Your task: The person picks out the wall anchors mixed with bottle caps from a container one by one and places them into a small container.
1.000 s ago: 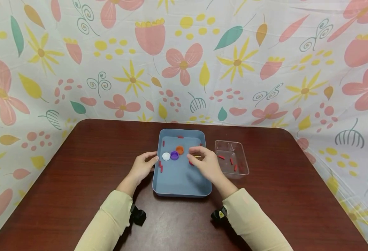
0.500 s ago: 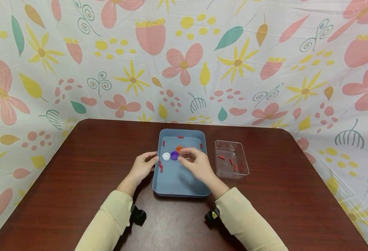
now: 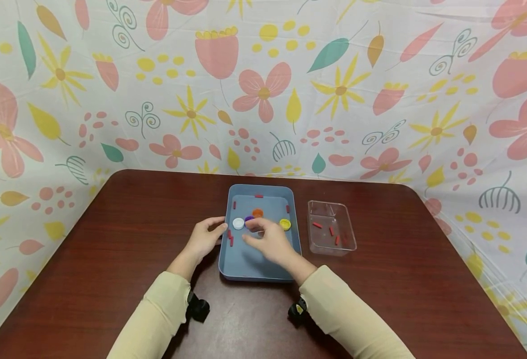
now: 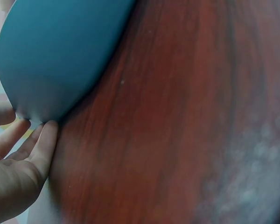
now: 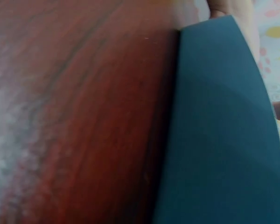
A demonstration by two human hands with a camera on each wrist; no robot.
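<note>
The left hand (image 3: 204,239) rests at the left side of a blue tray (image 3: 259,269). In the left wrist view its fingertips (image 4: 47,133) touch the tray's outer wall. Over the tray's middle is the right hand (image 3: 270,242), thumb and forefinger apart, with no held thing visible between them. Just beyond its forefinger a purple bottle cap (image 3: 248,219) is partly covered. Beside that lie a white cap (image 3: 238,223) and an orange cap (image 3: 257,213). A yellow cap (image 3: 285,225) sits at the tray's right. The tray wall hides most of the right hand from its wrist camera.
Several short red sticks, one at the tray's back (image 3: 258,196), lie near its walls. To the right stands a clear plastic box (image 3: 331,248) with more red sticks (image 3: 331,231). Both containers are on a dark wooden table (image 3: 402,259); a floral cloth (image 3: 263,144) hangs behind.
My right hand has moved left across the tray, from over the yellow cap to near the purple one, uncovering the yellow cap. The left hand has stayed at the tray's side.
</note>
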